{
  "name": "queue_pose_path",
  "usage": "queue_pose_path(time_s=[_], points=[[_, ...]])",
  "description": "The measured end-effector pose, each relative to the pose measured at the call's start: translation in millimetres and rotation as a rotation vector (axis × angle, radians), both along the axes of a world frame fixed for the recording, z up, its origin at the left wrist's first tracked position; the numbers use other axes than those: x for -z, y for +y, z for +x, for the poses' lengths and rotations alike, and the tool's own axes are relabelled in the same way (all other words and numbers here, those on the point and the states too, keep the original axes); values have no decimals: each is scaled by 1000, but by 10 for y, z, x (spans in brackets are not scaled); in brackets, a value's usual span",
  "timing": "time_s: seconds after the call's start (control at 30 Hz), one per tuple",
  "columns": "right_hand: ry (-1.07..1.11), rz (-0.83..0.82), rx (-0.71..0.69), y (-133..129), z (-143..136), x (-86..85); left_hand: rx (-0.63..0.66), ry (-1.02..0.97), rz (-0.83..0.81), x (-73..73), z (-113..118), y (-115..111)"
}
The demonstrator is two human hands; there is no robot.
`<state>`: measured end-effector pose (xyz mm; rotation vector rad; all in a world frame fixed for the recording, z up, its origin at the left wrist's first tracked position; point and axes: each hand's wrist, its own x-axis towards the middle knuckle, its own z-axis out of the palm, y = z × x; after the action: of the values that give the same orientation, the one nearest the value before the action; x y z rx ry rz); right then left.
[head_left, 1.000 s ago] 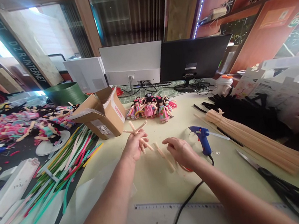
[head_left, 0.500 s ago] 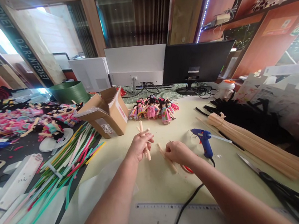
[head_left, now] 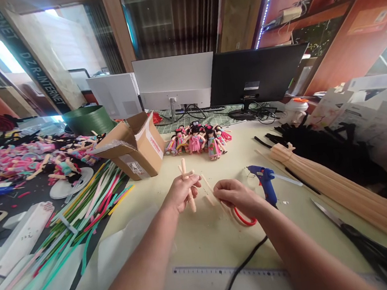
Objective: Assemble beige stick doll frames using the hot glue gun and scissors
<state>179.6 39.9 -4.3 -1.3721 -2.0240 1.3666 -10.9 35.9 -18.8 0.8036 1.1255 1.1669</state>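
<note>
My left hand (head_left: 184, 193) is closed on a beige pipe-cleaner figure (head_left: 192, 204), whose stems stick out above and below the fingers. To its right, my right hand (head_left: 232, 194) is pinched over the table, and a thin beige strand seems to trail below its fingertips, blurred. Between the two hands a beige pipe-cleaner piece (head_left: 207, 189) lies on the table. A red ring-shaped object (head_left: 245, 217) shows under my right wrist. The blue glue gun (head_left: 267, 184) lies just right of that hand.
Small dolls (head_left: 197, 140) stand beyond my hands, beside an open cardboard box (head_left: 142, 155). Coloured pipe cleaners (head_left: 82, 209) lie left. At right are a beige bundle (head_left: 338, 184) and black scissors (head_left: 361, 242). A ruler (head_left: 229, 271) and a black cable lie in front.
My right hand has moved slightly right, away from the beige piece, uncovering more of the red ring. My left hand still holds the figure, tilted slightly differently.
</note>
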Motion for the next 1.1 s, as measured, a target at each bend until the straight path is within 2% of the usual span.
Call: queue_pose_path(time_s=[0.1, 0.17, 0.4, 0.63, 0.87, 1.1], points=[[330, -248, -52, -4, 30, -7, 73, -72, 50, -37, 36, -36], [401, -306, -51, -12, 23, 7, 103, -105, 66, -62, 49, -57], [425, -319, -21, -72, -17, -19, 97, -45, 110, -99, 56, -82], [431, -338, 9, -103, -55, -67, -6, 42, 170, -105, 117, -90], [382, -270, 33, -77, -48, -18, -16, -13, 125, -64, 67, -58], [155, -19, 88, -91, -74, -3, 11, -72, 78, -25, 37, -35]])
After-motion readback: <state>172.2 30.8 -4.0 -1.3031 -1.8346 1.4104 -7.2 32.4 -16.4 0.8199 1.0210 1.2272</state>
